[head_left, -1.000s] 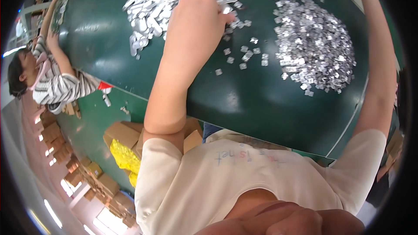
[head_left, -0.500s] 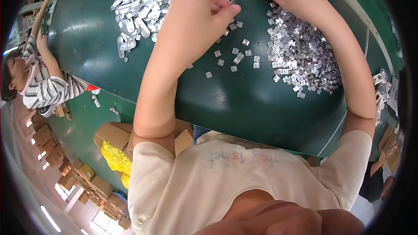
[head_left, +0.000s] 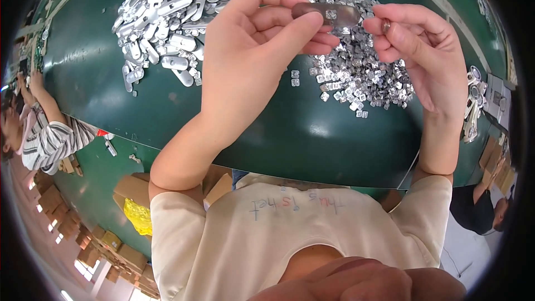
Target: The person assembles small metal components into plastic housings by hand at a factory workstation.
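Between thumb and fingers, my left hand [head_left: 245, 56] grips an oblong metal plate [head_left: 348, 17] with rounded ends. A small square shows at the plate's middle; whether it is a hole or a fitted piece I cannot make out. Just right of the plate's end, my right hand [head_left: 429, 50] pinches a small metal piece [head_left: 385, 25] between thumb and forefinger, apart from the plate. Below and behind both hands spreads a pile of small square metal pieces [head_left: 373, 81]. Left of my left hand lies a heap of oblong metal plates [head_left: 173, 8].
A green table [head_left: 301, 139] carries both heaps. Two loose square pieces [head_left: 295, 78] lie between them. Spoon-like metal items [head_left: 473, 100] are at the right edge. Another person [head_left: 47, 134] works at the far left; cardboard boxes [head_left: 125, 189] stand below the table's edge.
Both hands have come nearer and closer together. The oblong plate is now plainly seen in my left hand, and my right hand has lifted off the small-piece pile with a piece.
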`<state>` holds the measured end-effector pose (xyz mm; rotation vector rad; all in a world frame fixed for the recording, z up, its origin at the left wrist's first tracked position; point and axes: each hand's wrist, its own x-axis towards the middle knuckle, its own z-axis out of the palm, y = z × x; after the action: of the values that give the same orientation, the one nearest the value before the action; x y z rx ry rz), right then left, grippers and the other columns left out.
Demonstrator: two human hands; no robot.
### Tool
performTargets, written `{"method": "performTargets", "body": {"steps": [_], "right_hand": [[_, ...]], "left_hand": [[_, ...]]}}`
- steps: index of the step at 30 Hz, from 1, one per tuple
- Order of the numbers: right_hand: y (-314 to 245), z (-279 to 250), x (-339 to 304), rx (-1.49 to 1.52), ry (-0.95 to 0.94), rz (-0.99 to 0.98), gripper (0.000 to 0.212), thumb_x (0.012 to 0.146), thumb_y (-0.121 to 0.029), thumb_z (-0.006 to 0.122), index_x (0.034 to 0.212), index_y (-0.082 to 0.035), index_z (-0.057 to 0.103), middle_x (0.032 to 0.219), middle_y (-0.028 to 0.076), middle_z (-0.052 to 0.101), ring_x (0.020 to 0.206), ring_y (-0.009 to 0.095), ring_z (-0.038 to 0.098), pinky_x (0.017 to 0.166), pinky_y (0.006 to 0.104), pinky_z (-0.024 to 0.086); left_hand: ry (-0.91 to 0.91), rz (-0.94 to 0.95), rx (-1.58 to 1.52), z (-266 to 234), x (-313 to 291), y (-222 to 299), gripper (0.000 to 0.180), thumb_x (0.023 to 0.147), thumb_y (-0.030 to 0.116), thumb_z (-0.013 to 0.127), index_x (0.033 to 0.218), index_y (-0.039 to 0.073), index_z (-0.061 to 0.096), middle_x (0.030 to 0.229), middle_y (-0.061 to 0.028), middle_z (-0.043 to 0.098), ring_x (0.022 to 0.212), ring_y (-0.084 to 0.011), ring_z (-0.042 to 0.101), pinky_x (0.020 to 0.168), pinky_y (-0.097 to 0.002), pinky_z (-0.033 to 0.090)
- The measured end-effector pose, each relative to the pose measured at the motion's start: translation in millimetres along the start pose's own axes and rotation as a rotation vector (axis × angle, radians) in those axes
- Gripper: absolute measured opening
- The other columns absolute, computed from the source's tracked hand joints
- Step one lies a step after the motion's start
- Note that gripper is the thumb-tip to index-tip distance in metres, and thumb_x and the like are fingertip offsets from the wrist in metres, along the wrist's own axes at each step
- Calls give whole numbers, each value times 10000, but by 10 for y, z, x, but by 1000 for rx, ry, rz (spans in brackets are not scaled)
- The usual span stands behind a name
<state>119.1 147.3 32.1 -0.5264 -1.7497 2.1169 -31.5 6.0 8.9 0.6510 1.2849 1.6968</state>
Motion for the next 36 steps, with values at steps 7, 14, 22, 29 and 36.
{"method": "performTargets", "body": {"steps": [7, 14, 22, 29, 36], "right_hand": [[-29, 32, -161, -232, 62, -117, 278, 815, 26, 578, 1089, 66, 559, 914, 148, 640, 795, 163, 639, 677, 240, 537], [-82, 191, -214, -362, 146, -145, 249, 778, 95, 560, 1025, 72, 573, 908, 124, 622, 762, 130, 612, 633, 198, 487], [42, 117, -200, -521, 40, -272, 178, 747, 95, 588, 918, 43, 598, 958, 105, 546, 855, 126, 527, 710, 214, 415], [145, 230, -115, -29, 102, -133, 209, 739, 83, 569, 930, 9, 529, 917, 84, 508, 921, 130, 507, 693, 213, 403], [110, 179, -93, -5, 55, 7, 172, 751, 85, 574, 904, 13, 543, 866, 44, 559, 784, 82, 555, 626, 194, 436]], "left_hand": [[-7, 32, 17, 88, -31, 25, 182, 848, -19, 531, 1018, -72, 490, 885, -183, 632, 777, -277, 657, 682, -322, 560], [-47, 48, 6, 76, -70, -19, 189, 845, -22, 535, 1021, -68, 483, 881, -185, 633, 768, -269, 658, 683, -311, 559], [-47, 56, -19, 123, -124, -40, 179, 847, -33, 532, 1015, -63, 479, 885, -186, 629, 767, -251, 655, 691, -303, 557], [-75, 174, 70, 219, -142, -63, 200, 830, -81, 536, 1017, -59, 470, 871, -166, 622, 760, -209, 644, 702, -289, 549], [-108, 219, 334, 159, -168, -125, 302, 816, -81, 567, 1105, -29, 495, 845, -84, 619, 810, -136, 635, 645, -197, 493]]}}
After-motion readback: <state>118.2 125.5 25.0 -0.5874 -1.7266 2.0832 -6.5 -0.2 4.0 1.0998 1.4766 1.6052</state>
